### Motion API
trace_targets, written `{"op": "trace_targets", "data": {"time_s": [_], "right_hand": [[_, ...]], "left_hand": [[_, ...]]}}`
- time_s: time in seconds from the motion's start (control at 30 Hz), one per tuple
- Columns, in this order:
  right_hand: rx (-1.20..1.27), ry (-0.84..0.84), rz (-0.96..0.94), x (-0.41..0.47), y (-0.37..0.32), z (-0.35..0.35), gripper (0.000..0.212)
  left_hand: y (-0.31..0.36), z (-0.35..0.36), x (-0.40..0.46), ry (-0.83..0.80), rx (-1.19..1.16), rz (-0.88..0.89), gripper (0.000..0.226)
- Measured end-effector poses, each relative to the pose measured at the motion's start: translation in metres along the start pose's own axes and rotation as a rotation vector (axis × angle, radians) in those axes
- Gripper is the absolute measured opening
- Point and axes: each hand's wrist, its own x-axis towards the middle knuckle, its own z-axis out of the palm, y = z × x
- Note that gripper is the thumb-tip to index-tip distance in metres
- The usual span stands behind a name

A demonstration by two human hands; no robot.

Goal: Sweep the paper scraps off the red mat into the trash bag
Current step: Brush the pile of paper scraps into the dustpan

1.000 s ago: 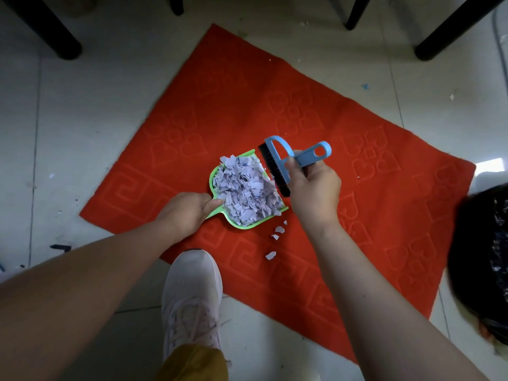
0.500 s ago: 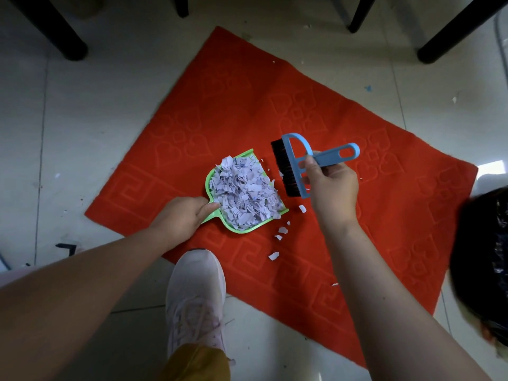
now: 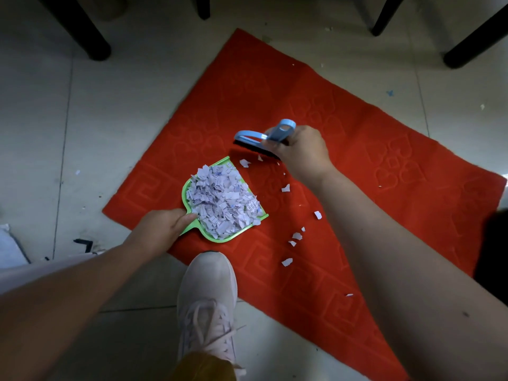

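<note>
A red mat (image 3: 357, 127) lies on the tiled floor. On it rests a green dustpan (image 3: 220, 239) heaped with pale paper scraps (image 3: 222, 199). My left hand (image 3: 162, 226) grips the dustpan's handle. My right hand (image 3: 302, 149) holds a blue hand brush (image 3: 261, 140) with black bristles, set down on the mat just beyond the pan's open edge. Several loose scraps (image 3: 287, 262) lie scattered on the mat to the right of the pan and in front of the brush. The dark trash bag (image 3: 494, 248) shows at the right edge.
My white shoe (image 3: 209, 301) stands at the mat's near edge, just below the dustpan. Black furniture legs (image 3: 82, 31) stand on the floor beyond the mat, with another (image 3: 475, 37) at the far right. Small scraps dot the tiles.
My right hand has swung the brush up and away from the pan's right side to the mat beyond its open edge, turning the bristles down. More scraps now lie on the mat.
</note>
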Motion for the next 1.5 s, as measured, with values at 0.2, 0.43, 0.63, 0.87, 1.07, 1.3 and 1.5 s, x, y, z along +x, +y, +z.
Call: {"op": "trace_targets", "data": {"time_s": [0.2, 0.43, 0.63, 0.87, 1.07, 1.3, 1.5], "right_hand": [[-0.128, -0.096, -0.077, 0.01, -0.01, 0.008, 0.027], [-0.059, -0.126, -0.012, 0.006, -0.005, -0.002, 0.022], [-0.099, 0.218, 0.182, -0.005, 0.014, -0.011, 0.026], [-0.052, 0.208, 0.248, -0.034, 0.009, 0.028, 0.032], [0.1, 0.339, 0.29, -0.034, 0.012, 0.012, 0.032], [-0.039, 0.301, 0.345, -0.051, 0.013, 0.028, 0.035], [0.047, 0.353, 0.317, -0.056, 0.009, 0.031, 0.037]], "left_hand": [[-0.013, 0.002, -0.003, -0.014, 0.016, 0.011, 0.045], [-0.002, 0.005, 0.01, -0.034, 0.021, 0.043, 0.046], [0.006, 0.004, 0.02, -0.065, 0.062, 0.016, 0.047], [0.017, 0.001, 0.026, -0.084, 0.124, 0.033, 0.048], [0.021, 0.002, 0.026, -0.103, 0.136, 0.035, 0.048], [0.03, 0.002, 0.031, -0.103, 0.144, 0.049, 0.049], [0.033, 0.003, 0.031, -0.093, 0.133, 0.079, 0.048]]}}
